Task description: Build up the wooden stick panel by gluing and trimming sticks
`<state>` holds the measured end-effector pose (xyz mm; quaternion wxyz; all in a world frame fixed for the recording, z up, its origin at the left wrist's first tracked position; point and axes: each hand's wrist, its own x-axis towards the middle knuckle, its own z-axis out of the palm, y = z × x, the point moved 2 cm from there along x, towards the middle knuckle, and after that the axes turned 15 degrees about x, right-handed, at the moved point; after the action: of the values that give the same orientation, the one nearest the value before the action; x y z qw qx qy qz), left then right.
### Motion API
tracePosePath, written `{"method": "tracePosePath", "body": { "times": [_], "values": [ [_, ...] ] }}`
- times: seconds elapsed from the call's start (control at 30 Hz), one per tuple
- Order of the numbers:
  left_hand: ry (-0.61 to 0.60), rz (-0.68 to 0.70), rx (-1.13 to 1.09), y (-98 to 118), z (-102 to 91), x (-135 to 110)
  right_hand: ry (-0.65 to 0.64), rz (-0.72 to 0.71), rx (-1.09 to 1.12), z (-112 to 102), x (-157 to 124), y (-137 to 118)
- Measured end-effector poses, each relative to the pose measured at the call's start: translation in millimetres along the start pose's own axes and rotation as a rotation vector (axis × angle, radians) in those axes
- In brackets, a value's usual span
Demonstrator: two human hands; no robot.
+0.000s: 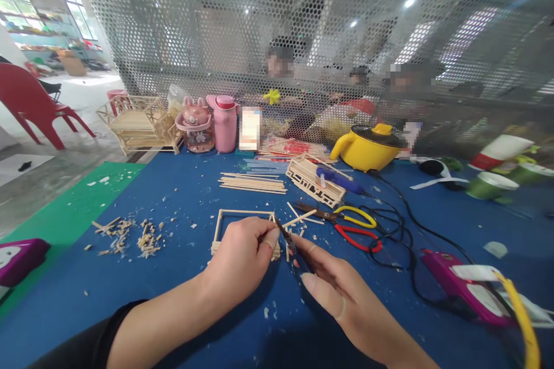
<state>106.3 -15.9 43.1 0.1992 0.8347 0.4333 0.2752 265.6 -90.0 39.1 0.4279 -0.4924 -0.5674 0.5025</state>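
My left hand (242,259) is closed, its fingers pinching a thin wooden stick at the right side of a small square stick frame (225,222) lying on the blue table (173,196). My right hand (333,282) is closed around a dark cutting tool (292,245) whose tip points at that stick, right beside my left fingers. Loose short sticks (298,219) lie just beyond the frame.
A bundle of long sticks (253,183), a stick-built ladder piece (314,181), red and yellow pliers (355,225), a yellow pot (367,147), pink bottles (225,121), a stick model (138,124), wood scraps (130,236), black cables (407,236) and a purple glue gun (463,291) surround me. People sit behind a mesh screen (303,40).
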Motion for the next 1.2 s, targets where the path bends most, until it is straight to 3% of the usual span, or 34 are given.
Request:
{"method": "tracePosePath", "body": {
  "times": [0.17, 0.27, 0.4, 0.57, 0.7, 0.9, 0.97, 1.07, 1.2],
  "values": [
    [0.003, 0.051, 0.002, 2, 1.7, -4, 0.076, 0.078, -0.444, 6, -3, -1],
    [0.001, 0.094, 0.033, 5, 0.2, -6, 0.128, 0.098, -0.527, 12, -1, 4],
    [-0.004, 0.117, 0.055, 9, -2.2, -7, 0.176, 0.017, -0.534, 15, -2, 8],
    [-0.047, 0.089, 0.142, 9, 0.8, -8, 0.175, -0.041, -0.487, 8, -3, 11],
    [-0.051, 0.162, 0.176, 7, 5.5, -9, 0.124, -0.063, -0.395, 2, 0, 11],
    [-0.023, 0.257, 0.128, 11, 3.2, -8, -0.067, 0.099, 0.042, -1, 2, 5],
    [-0.035, 0.243, 0.155, 10, -0.4, -7, -0.026, 0.108, 0.093, -11, 2, 6],
    [-0.076, 0.205, 0.235, 3, -4.8, -8, 0.184, 0.116, -0.119, -38, 2, 16],
    [-0.136, 0.22, 0.361, -13, -2.2, -9, 0.335, 0.202, -0.776, -58, 3, 35]
  ]
}}
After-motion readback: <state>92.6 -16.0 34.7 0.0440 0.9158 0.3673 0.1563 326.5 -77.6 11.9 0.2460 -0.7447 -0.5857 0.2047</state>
